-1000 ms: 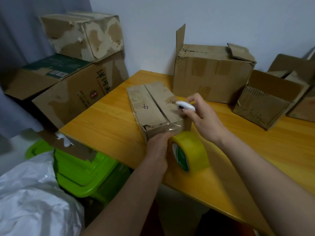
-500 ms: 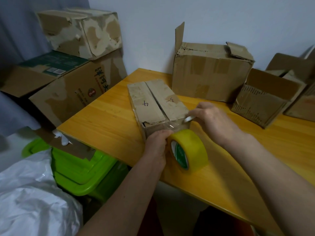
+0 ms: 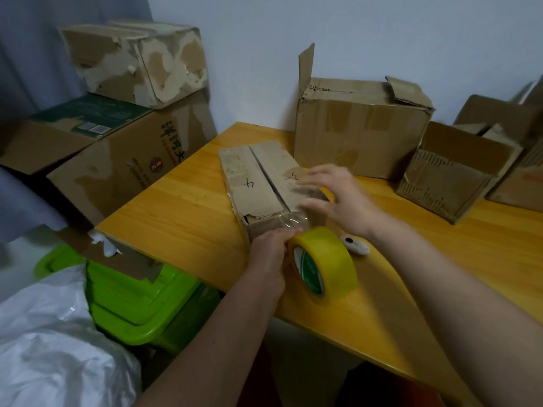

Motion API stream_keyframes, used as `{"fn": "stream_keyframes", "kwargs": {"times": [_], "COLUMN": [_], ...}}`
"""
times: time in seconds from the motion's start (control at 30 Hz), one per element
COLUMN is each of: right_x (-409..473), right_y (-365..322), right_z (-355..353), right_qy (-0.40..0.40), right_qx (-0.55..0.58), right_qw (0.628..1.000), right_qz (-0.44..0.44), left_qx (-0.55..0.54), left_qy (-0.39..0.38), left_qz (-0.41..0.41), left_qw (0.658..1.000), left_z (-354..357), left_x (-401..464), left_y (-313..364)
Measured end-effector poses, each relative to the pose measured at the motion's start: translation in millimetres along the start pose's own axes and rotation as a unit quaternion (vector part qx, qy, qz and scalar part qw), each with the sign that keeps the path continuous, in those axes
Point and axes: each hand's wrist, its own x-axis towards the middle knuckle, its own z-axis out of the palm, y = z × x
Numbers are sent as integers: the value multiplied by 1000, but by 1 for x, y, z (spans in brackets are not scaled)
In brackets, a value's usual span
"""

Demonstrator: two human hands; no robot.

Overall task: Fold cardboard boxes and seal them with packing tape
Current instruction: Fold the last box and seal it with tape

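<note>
A small closed cardboard box (image 3: 258, 183) lies on the yellow wooden table (image 3: 182, 218), its two top flaps meeting in a seam. Clear tape covers its near end. A yellow roll of packing tape (image 3: 326, 262) stands on edge just in front of the box. My left hand (image 3: 271, 251) grips the roll's left side against the box's near end. My right hand (image 3: 332, 198), blurred, lies flat with fingers spread on the box's top near the right corner. A small white cutter (image 3: 354, 245) lies on the table right of the roll.
A large cardboard box (image 3: 358, 130) with raised flaps stands behind, and open boxes (image 3: 452, 177) sit at the right. Stacked worn boxes (image 3: 123, 142) stand left of the table. Below the table edge are a green plastic bin (image 3: 132, 304) and a white plastic bag (image 3: 53, 348).
My right hand has brought the white cutter down to the tape, set it on the table, and moved flat onto the box top. My left hand has stayed on the roll.
</note>
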Motion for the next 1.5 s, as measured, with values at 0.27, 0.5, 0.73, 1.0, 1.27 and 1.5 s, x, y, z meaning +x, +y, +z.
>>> {"fn": "stream_keyframes", "kwargs": {"times": [0.27,0.5,0.73,1.0,1.27,1.5], "right_x": [29,22,-21,-66,-57,-50], "right_y": [3,2,2,-10,-10,-25], "right_z": [29,28,24,0,3,17], "right_qy": [-194,-175,99,1,64,29], "right_qx": [-21,-64,158,307,328,347], "right_qw": [980,982,976,939,930,928], "right_qz": [26,27,114,157,150,129], "left_qx": [32,62,125,144,156,188], "left_qy": [-24,-73,-70,-57,-103,-89], "left_qz": [-9,-30,61,209,218,224], "left_qw": [999,995,988,966,958,952], "left_z": [-15,-26,-24,6,-8,-23], "left_x": [6,4,4,-6,-10,-15], "left_y": [8,4,-4,-10,-3,15]}}
